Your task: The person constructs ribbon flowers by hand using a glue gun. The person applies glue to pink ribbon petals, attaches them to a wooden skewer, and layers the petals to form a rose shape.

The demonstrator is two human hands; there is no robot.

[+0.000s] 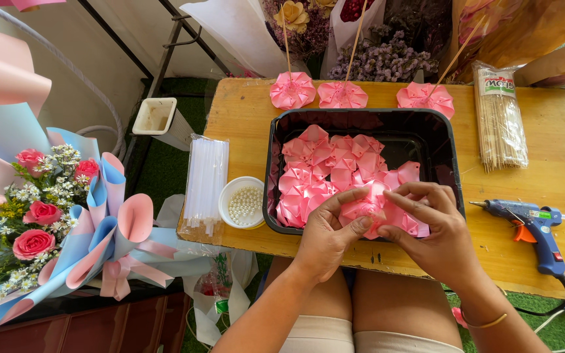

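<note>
Both my hands hold one pink ribbon flower (367, 208) over the near edge of a black tray (443, 140). My left hand (328, 235) pinches its left side with thumb and fingers. My right hand (429, 225) grips its right side, fingers curled over the top. The tray holds several more pink ribbon flowers (325, 167). Three finished pink flowers on wooden sticks (341, 95) lie along the far edge of the wooden table (564, 163).
A blue glue gun (532, 225) lies right of the tray, its cord trailing off the edge. A pack of wooden skewers (499, 121) sits at back right. A white cup of pearl beads (243, 202) and a bag of clear sticks (205, 180) stand left. A rose bouquet (47, 222) is far left.
</note>
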